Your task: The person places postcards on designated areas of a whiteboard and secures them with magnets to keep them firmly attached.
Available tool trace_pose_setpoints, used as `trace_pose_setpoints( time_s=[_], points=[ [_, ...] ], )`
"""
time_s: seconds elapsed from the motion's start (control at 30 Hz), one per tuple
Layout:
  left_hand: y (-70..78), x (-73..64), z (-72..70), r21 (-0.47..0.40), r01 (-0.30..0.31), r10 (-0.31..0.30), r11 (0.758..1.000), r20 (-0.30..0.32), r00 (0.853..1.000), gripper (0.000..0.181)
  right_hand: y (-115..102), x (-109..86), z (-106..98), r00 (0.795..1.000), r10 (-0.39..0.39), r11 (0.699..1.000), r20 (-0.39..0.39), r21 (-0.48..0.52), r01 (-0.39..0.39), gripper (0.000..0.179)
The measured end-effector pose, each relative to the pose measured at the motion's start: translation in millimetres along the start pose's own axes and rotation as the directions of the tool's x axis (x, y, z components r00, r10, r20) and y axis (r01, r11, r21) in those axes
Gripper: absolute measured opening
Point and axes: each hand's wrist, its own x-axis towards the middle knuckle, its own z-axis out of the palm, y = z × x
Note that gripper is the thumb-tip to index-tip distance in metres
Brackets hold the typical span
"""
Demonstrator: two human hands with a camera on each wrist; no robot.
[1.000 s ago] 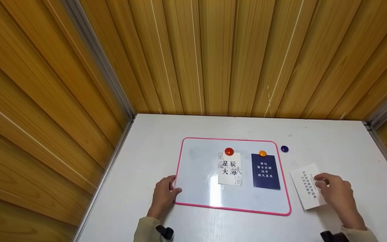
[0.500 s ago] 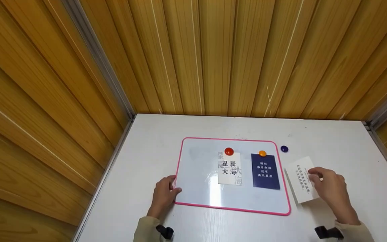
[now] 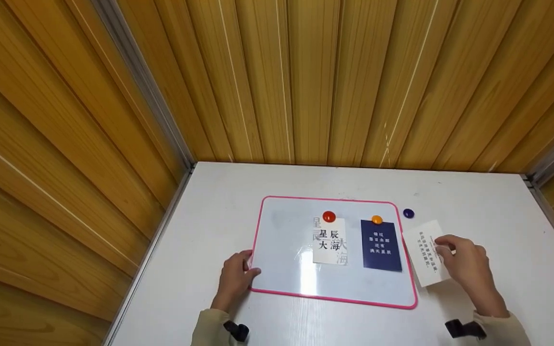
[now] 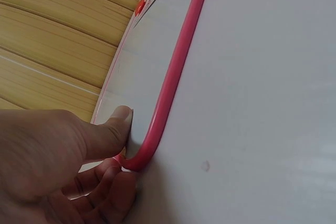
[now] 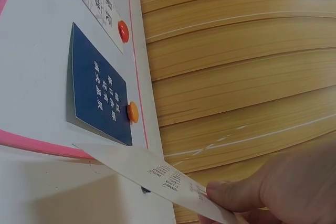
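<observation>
A whiteboard (image 3: 282,250) with a pink frame lies on the table. My left hand (image 3: 234,278) grips its left edge near the lower corner, thumb on top and fingers beneath, as the left wrist view shows. On the board are a white card (image 3: 322,257) under a red magnet (image 3: 329,216) and a dark blue card (image 3: 382,262) under an orange magnet (image 3: 377,219). My right hand (image 3: 469,264) pinches another white printed card (image 3: 423,252) by its right side, raised above the table, its left edge beside the board's right frame.
A dark blue magnet (image 3: 408,213) lies on the white table (image 3: 229,192) just off the board's upper right corner. A wood-panelled wall (image 3: 306,96) stands behind the table, another (image 3: 65,144) at the left.
My right hand has carried the white card leftward and slightly away from me, up to the board's right edge. The left hand and the board have stayed in place.
</observation>
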Motion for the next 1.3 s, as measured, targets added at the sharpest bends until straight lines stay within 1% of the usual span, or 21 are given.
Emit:
trace_pose_setpoints(
  time_s=[0.17, 0.2, 0.37, 0.57, 0.7, 0.97, 1.17, 1.3],
  points=[
    [-0.1, -0.8, 0.3, -0.007, 0.015, -0.015, 1.0, 0.006, 1.0, 0.053, -2, 0.1, 1, 1.0, 0.013, 1.0, 0.016, 0.005, -0.013, 0.027],
    [0.0, -0.8, 0.3, -0.011, 0.025, -0.024, 1.0, 0.008, 1.0, 0.053, -2, 0.0, 1, 1.0, 0.013, 1.0, 0.017, 0.006, -0.013, 0.027],
    [-0.7, -0.9, 0.4, -0.011, 0.031, -0.031, 0.999, 0.01, 0.999, 0.053, -3, -0.5, 1, 1.0, 0.004, 1.0, 0.017, 0.011, -0.004, 0.027],
    [-0.7, -0.5, -0.2, 0.004, -0.022, 0.022, 1.0, -0.006, 1.0, 0.051, -5, -0.3, 4, 1.0, -0.03, 1.0, -0.005, 0.007, 0.03, 0.024],
    [-1.0, -0.2, -0.3, 0.011, -0.024, 0.024, 1.0, -0.006, 1.0, 0.051, -9, 1.2, 6, 1.0, -0.024, 1.0, 0.007, 0.011, 0.024, 0.025],
    [0.1, -0.7, -0.8, 0.006, 0.002, -0.002, 1.0, 0.004, 1.0, 0.052, -24, 4.8, 12, 1.0, -0.01, 1.0, 0.029, 0.013, 0.009, 0.029],
    [1.4, -0.7, -0.7, 0.009, -0.001, 0.001, 1.0, -0.002, 1.0, 0.051, -41, 9.0, 19, 0.998, 0.004, 1.0, 0.056, 0.007, -0.004, 0.032],
    [2.1, -0.3, -1.3, 0.012, 0.009, -0.009, 1.0, 0.004, 1.0, 0.052, -53, 11.9, 25, 0.998, -0.006, 1.0, 0.061, 0.004, 0.006, 0.031]
  ],
)
